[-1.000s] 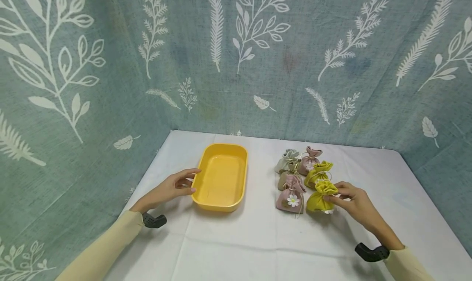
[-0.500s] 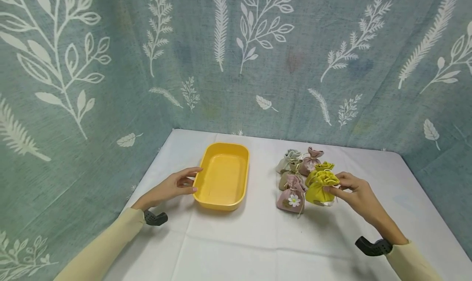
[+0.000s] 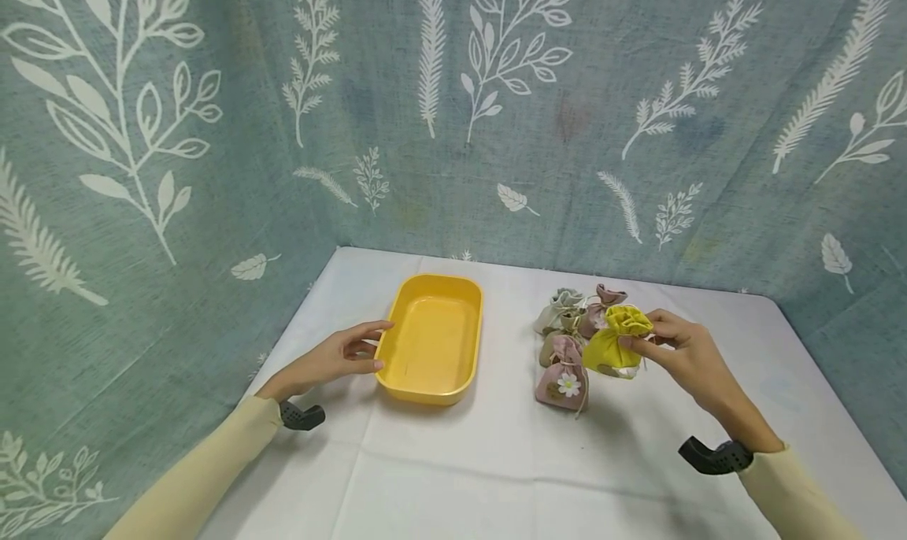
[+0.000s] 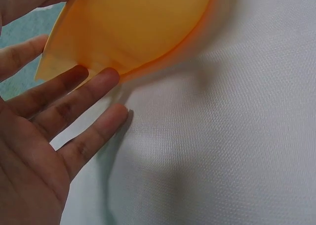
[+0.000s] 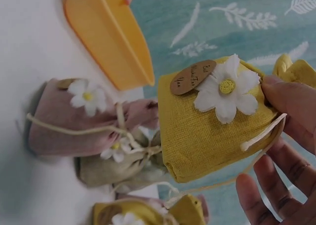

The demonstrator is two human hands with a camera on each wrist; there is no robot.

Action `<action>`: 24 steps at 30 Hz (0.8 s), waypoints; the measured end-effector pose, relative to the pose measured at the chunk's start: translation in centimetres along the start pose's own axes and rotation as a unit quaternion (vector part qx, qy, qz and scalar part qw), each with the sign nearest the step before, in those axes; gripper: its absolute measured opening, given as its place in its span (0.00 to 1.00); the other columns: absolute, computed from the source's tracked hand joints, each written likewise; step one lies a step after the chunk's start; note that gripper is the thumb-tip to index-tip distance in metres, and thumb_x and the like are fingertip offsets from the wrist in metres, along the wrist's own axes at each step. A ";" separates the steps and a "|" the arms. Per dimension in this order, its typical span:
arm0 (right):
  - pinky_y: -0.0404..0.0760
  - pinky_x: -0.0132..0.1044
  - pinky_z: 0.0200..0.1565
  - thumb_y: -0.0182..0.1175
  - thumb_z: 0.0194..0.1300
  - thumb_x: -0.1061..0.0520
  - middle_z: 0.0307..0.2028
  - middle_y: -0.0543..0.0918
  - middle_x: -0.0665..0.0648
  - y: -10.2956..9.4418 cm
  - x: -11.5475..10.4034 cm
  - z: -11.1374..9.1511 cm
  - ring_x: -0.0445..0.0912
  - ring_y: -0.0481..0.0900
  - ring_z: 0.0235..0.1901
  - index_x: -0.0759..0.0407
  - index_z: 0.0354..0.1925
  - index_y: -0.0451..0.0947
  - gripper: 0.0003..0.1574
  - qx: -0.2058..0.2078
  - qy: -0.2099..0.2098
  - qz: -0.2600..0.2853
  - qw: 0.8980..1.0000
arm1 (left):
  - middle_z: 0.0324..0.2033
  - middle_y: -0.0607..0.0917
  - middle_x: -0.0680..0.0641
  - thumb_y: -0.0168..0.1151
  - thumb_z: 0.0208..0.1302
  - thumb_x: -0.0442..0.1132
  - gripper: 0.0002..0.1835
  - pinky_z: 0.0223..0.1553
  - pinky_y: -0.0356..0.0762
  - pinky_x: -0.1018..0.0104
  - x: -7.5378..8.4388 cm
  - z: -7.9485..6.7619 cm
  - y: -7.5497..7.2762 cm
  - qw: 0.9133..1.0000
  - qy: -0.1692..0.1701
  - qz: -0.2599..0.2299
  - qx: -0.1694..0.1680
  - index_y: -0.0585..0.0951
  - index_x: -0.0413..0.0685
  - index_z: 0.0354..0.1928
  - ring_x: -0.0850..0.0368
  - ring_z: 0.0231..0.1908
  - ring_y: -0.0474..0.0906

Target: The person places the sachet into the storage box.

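Note:
My right hand (image 3: pixel 680 355) pinches the gathered neck of a yellow drawstring pouch (image 3: pixel 611 351) and holds it off the table. A white flower and an oval tag show on this pouch in the right wrist view. My left hand (image 3: pixel 333 363) rests at the left rim of a yellow tray (image 3: pixel 428 398). In the left wrist view its fingers (image 4: pixel 74 104) are spread and mostly straight, some touching the tray's outer wall. Beside the held pouch stand a front pink pouch (image 3: pixel 562 384), an olive pouch (image 3: pixel 547 349), a grey-green pouch (image 3: pixel 551 316) and a rear pink pouch (image 3: pixel 594 317).
A second yellow pouch (image 5: pixel 133 212) shows in the right wrist view, hidden behind the held one in the head view. A white cloth (image 3: pixel 453 477) covers the table. Green leaf-patterned curtains (image 3: pixel 397 131) stand behind and at the sides.
My right hand has lifted the front yellow pouch off the cloth and raised it in front of the other yellow pouch. The left hand stays at the tray's rim. The head view has shifted slightly.

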State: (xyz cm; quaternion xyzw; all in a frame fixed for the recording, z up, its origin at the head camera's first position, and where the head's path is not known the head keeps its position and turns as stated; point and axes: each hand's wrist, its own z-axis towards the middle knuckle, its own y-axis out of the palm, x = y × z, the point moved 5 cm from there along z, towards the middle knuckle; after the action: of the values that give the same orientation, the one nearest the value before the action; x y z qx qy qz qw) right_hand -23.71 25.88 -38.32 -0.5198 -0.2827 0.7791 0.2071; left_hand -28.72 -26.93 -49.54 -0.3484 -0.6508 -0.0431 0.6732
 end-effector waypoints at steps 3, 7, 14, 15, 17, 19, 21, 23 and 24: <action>0.76 0.35 0.38 0.69 0.70 0.52 0.46 0.84 0.50 -0.1 -0.2 0.6 0.44 0.76 0.41 0.52 0.44 0.91 0.08 0.003 0.003 0.012 1.000 | 0.71 0.71 0.43 0.71 0.69 0.44 0.41 0.65 0.74 0.47 0.1 0.0 0.0 1.000 -0.003 0.000 0.002 0.62 0.56 0.79 0.47 0.63 0.76; 0.77 0.34 0.40 0.69 0.70 0.51 0.46 0.84 0.50 0.1 -0.5 1.3 0.45 0.77 0.42 0.52 0.46 0.90 0.10 0.004 0.003 0.028 1.000 | 0.71 0.70 0.42 0.71 0.68 0.44 0.41 0.65 0.74 0.51 0.2 0.1 0.0 1.000 -0.003 -0.002 0.001 0.62 0.54 0.79 0.46 0.64 0.75; 0.82 0.30 0.43 0.69 0.70 0.52 0.46 0.83 0.53 0.9 -1.4 2.4 0.47 0.80 0.45 0.55 0.52 0.89 0.15 -0.004 0.008 0.079 0.997 | 0.72 0.70 0.42 0.71 0.68 0.46 0.42 0.63 0.76 0.60 0.2 0.1 -0.1 1.000 0.002 -0.011 -0.003 0.62 0.53 0.79 0.46 0.64 0.75; 0.83 0.31 0.44 0.69 0.70 0.52 0.46 0.83 0.54 1.1 -1.5 2.6 0.47 0.81 0.45 0.56 0.53 0.88 0.16 -0.006 0.008 0.087 0.996 | 0.72 0.70 0.42 0.72 0.68 0.46 0.43 0.63 0.76 0.59 0.2 0.1 0.0 1.000 0.001 -0.013 -0.004 0.62 0.53 0.80 0.46 0.65 0.75; 0.85 0.33 0.44 0.69 0.70 0.53 0.46 0.83 0.55 1.5 -1.8 3.1 0.49 0.83 0.44 0.57 0.53 0.88 0.16 -0.009 0.009 0.105 0.994 | 0.72 0.69 0.42 0.72 0.68 0.46 0.43 0.64 0.76 0.58 0.1 0.1 0.0 1.000 0.000 -0.015 -0.005 0.61 0.53 0.80 0.46 0.65 0.74; 0.86 0.34 0.44 0.68 0.71 0.53 0.45 0.82 0.56 1.9 -2.1 3.6 0.49 0.84 0.43 0.58 0.53 0.88 0.16 -0.014 0.006 0.118 0.993 | 0.72 0.69 0.42 0.72 0.68 0.45 0.44 0.64 0.76 0.57 0.1 0.0 0.1 1.000 -0.003 -0.021 -0.008 0.61 0.53 0.80 0.46 0.66 0.74; 0.86 0.35 0.45 0.68 0.71 0.53 0.45 0.82 0.58 2.4 -2.2 4.1 0.49 0.84 0.42 0.59 0.52 0.89 0.15 -0.019 0.004 0.133 0.991 | 0.72 0.69 0.43 0.72 0.67 0.44 0.44 0.64 0.76 0.57 0.0 0.0 0.1 1.000 -0.006 -0.023 -0.009 0.61 0.54 0.80 0.47 0.66 0.74; 0.86 0.34 0.44 0.68 0.71 0.53 0.45 0.82 0.58 2.9 -2.4 4.6 0.48 0.85 0.42 0.59 0.51 0.89 0.15 -0.023 0.004 0.146 0.989 | 0.72 0.69 0.43 0.73 0.67 0.44 0.44 0.63 0.76 0.58 -0.1 0.1 0.1 1.000 -0.006 -0.026 -0.009 0.61 0.54 0.80 0.47 0.66 0.74; 0.86 0.34 0.43 0.69 0.70 0.53 0.44 0.82 0.58 3.2 -2.5 4.9 0.48 0.85 0.42 0.59 0.51 0.89 0.15 -0.025 0.004 0.152 0.988 | 0.72 0.70 0.44 0.73 0.67 0.44 0.44 0.63 0.76 0.59 -0.1 0.1 0.1 1.000 -0.007 -0.028 -0.009 0.61 0.54 0.80 0.48 0.66 0.74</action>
State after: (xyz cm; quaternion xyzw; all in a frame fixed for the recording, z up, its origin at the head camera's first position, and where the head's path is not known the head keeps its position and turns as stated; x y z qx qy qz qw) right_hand -27.38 20.85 -37.22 -0.5648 -0.2192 0.7921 0.0748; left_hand -28.76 -26.83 -49.68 -0.3364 -0.6647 -0.0652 0.6639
